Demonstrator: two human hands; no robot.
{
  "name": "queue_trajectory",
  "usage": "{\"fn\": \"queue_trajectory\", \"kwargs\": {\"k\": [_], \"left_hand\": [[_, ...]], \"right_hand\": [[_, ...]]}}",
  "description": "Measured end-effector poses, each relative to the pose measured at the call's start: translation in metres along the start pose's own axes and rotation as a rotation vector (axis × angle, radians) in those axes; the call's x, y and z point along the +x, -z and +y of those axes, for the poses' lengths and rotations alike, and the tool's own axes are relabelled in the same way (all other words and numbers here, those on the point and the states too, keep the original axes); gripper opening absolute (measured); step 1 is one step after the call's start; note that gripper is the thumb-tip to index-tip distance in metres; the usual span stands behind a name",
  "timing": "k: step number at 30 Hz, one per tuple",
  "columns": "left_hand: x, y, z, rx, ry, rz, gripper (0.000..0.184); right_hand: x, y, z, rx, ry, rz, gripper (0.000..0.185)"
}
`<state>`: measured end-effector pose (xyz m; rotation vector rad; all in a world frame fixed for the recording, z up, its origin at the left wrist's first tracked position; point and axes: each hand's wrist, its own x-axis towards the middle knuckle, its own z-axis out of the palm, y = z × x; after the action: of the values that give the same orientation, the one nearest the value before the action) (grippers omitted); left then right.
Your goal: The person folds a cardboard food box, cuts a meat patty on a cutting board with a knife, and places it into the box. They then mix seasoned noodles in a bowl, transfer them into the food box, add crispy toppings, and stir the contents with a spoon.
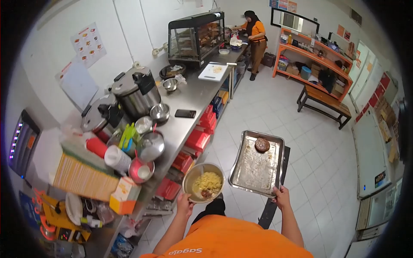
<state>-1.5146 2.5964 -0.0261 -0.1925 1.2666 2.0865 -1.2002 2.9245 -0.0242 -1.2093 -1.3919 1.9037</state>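
My left hand (185, 204) is closed on the near left rim of a round metal bowl (196, 172). Crumbly yellow food (207, 182) lies in the bowl, with a dark reddish-brown patch (208, 193) at its near side. My right hand (282, 197) grips the near right corner of a rectangular metal tray (254, 174). A round browned patty (262, 145) sits toward the tray's far end, and greasy smears mark its bottom. Both bowl and tray are held in front of my orange shirt, apart from each other.
Along the left runs a steel counter (175, 125) with a phone (185, 113), large pots (135, 92), small bowls and a white cutting board (213, 72). A glass display case (195, 39) stands farther back. Beyond it a person (256, 34) works. A wooden bench (323, 103) stands right.
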Motion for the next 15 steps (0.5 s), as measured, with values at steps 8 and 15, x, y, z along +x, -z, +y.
{"fn": "queue_trajectory", "kwargs": {"k": [8, 15], "left_hand": [[0.252, -0.174, 0.075, -0.028, -0.056, -0.049, 0.014], [0.437, -0.263, 0.124, -0.108, -0.187, 0.030, 0.010]], "right_hand": [[0.163, -0.027, -0.080, -0.068, -0.061, 0.078, 0.014], [0.373, -0.073, -0.156, -0.251, -0.020, -0.103, 0.020]]}}
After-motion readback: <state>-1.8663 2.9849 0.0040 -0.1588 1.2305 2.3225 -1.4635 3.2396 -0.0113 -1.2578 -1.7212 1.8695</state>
